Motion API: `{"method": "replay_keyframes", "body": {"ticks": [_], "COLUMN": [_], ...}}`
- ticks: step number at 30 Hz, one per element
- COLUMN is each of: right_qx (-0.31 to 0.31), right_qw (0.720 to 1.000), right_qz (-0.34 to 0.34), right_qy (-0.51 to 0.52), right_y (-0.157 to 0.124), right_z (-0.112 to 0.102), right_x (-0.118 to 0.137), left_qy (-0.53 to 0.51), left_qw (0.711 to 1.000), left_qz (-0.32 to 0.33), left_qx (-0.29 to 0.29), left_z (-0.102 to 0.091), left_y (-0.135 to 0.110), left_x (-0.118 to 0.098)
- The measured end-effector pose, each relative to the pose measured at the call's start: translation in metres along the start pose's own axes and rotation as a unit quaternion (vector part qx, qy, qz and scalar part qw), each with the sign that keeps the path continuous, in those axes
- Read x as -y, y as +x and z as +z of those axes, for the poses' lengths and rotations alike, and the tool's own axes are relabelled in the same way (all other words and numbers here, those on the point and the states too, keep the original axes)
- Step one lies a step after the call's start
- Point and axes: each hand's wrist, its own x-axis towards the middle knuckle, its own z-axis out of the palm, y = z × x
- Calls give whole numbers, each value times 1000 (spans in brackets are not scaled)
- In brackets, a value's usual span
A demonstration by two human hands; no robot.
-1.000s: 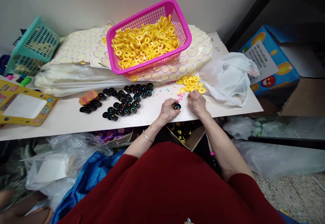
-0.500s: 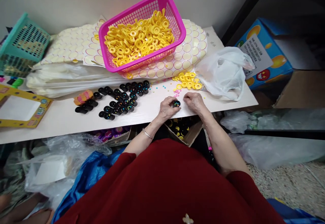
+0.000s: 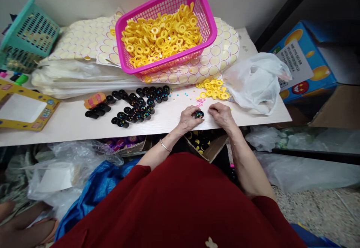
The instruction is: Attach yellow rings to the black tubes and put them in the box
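Observation:
Between thumb and fingers, my left hand (image 3: 188, 118) holds a small black cup (image 3: 199, 114) upright at the front part of the white table (image 3: 165, 124). Bits of blue, green and yellow show inside it. My right hand (image 3: 221, 114) is closed in a pinch just right of the cup, apart from it; whatever its fingertips hold, if anything, is hidden. Small pink rings (image 3: 200, 101) lie just beyond the cup. Behind them is a loose pile of yellow plastic ring pieces (image 3: 215, 88). Several more black cups (image 3: 137, 117) stand in a group on the left, many with coloured bits inside.
A pink basket (image 3: 120, 51) full of yellow ring pieces rests on circle-patterned sheets (image 3: 75, 40). A white plastic bag (image 3: 253, 79) and a blue box (image 3: 298, 60) are at right. A yellow frame-like box (image 3: 47, 115) and a green basket (image 3: 33, 34) are at left.
The view has shifted slightly, so the table things sit a little further right. My left hand still grips the cup; my right hand remains pinched beside it, slightly further from the cup.

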Motion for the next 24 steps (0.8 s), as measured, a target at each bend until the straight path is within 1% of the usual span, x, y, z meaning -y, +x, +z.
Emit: {"method": "replay_keyframes", "body": {"ticks": [4,6,9,12,14,17,24], "right_qx": [0,-23,-62,-48,-33,-17,20], "right_qw": [997,998,997,995,994,989,963], "right_qz": [-3,-12,-48,-82,-101,-126,-165], "right_qy": [-74,-50,25,37,4,-73,-211], "right_y": [-4,-7,-14,-21,-23,-24,-22], "right_z": [4,4,1,-1,-1,0,-3], "right_x": [6,11,22,33,39,45,53], "left_qy": [12,21,35,53,59,54,56], "left_qw": [1000,1000,999,998,998,998,998], "left_qz": [5,7,16,32,37,39,37], "left_qx": [2,3,6,4,0,-2,14], "left_z": [0,0,1,3,4,5,2], "left_y": [0,0,-1,-1,-1,-1,-1], "left_x": [0,0,0,1,2,4,3]}}
